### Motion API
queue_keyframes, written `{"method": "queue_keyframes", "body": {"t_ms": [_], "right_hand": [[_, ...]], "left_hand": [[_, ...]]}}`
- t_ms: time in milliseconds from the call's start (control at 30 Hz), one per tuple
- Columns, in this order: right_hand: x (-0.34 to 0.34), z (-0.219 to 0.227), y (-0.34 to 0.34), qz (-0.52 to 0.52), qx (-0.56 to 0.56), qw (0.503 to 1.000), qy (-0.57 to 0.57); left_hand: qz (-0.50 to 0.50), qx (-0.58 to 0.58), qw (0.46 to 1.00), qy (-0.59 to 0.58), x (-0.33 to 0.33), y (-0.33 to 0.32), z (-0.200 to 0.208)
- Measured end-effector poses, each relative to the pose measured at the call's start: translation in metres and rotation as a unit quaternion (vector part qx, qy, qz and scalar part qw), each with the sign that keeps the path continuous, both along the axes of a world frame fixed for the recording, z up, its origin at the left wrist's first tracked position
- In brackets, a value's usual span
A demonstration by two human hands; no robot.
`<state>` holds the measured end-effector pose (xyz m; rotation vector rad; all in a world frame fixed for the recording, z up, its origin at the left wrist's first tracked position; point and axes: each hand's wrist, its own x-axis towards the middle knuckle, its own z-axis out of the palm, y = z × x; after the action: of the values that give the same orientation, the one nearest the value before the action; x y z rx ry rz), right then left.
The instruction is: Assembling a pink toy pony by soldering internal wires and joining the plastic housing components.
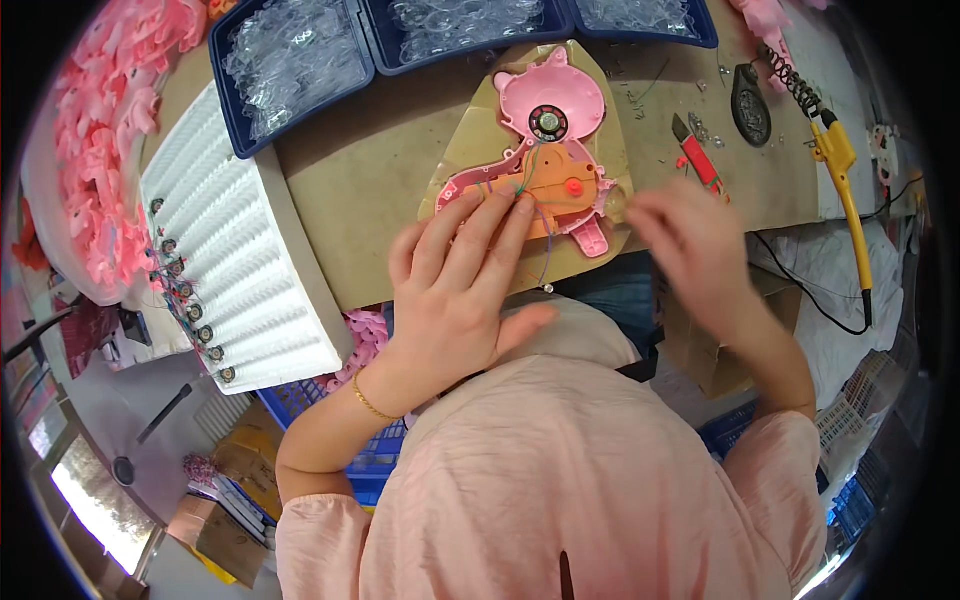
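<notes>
A pink plastic animal-shaped toy shell (552, 95) lies open side up on a brown, board-like base (460, 145). A round black speaker (548, 123) sits in its upper part. Below that an orange plastic housing (545, 180) with a red knob fills the body, and thin wires cross it. My left hand (465, 250) lies with fingers stretched over the housing's left part and the wires. My right hand (690, 245) is just right of the shell, fingers curled and smeared by motion. Beside its fingertips shows a small translucent, yellowish round thing (615, 205); whether they grip it is unclear.
Blue bins (375, 70) of clear plastic parts line the back. A white ribbed foam tray (240, 250) with several small speakers stands left, beside heaped pink parts (105, 170). To the right are a red utility knife (703, 160), a black oval object (750, 105) and a yellow hanging tool (840, 160).
</notes>
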<state>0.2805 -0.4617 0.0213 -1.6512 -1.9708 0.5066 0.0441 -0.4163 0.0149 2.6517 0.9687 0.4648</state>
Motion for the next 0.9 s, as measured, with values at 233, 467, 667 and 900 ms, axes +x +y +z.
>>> {"method": "queue_keyframes", "body": {"t_ms": [233, 467, 667, 900], "right_hand": [[-0.024, -0.011, -0.04, -0.08, -0.084, 0.992, 0.051], [-0.002, 0.011, 0.007, -0.117, -0.194, 0.946, 0.231], [-0.014, -0.004, 0.024, 0.016, 0.055, 0.998, 0.037], [-0.009, 0.005, 0.025, -0.058, -0.109, 0.98, 0.158]], "left_hand": [[-0.046, 0.044, 0.997, -0.04, 0.013, 0.005, 0.001], [-0.04, 0.128, 0.989, -0.056, 0.02, 0.004, -0.002], [-0.034, 0.205, 0.978, 0.013, 0.03, -0.004, -0.002], [-0.088, 0.222, 0.97, 0.035, 0.027, 0.0, -0.006]]}}
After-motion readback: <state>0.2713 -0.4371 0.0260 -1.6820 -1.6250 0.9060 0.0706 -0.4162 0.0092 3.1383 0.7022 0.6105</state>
